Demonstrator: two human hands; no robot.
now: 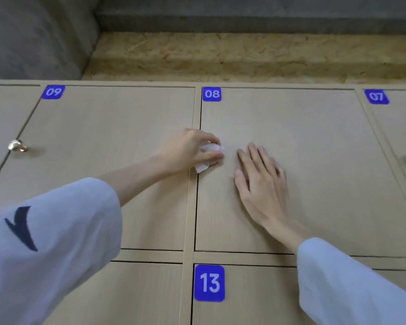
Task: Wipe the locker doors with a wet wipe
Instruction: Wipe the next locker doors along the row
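At the left edge of door 08, the left hand holds a crumpled wet wipe, fingers and thumb curled round it, and presses it against the wood right beside the gap that parts this door from door 09. The right hand lies flat on door 08 just beside it, fingers straight and spread, holding nothing; it looks to be steadying the door. Judging by this, the wiping of door 08 is in hand and near its start. The next move calls for a firm sweep of the wipe across the panel toward the right, with the flat hand lifted or shifted out of the way. The doors are pale wood grain with blue number tags, 07 to the right and 13 below. Brass knobs show at the far left and right edges. Above the lockers runs a rough chipboard ledge, with grey concrete wall behind
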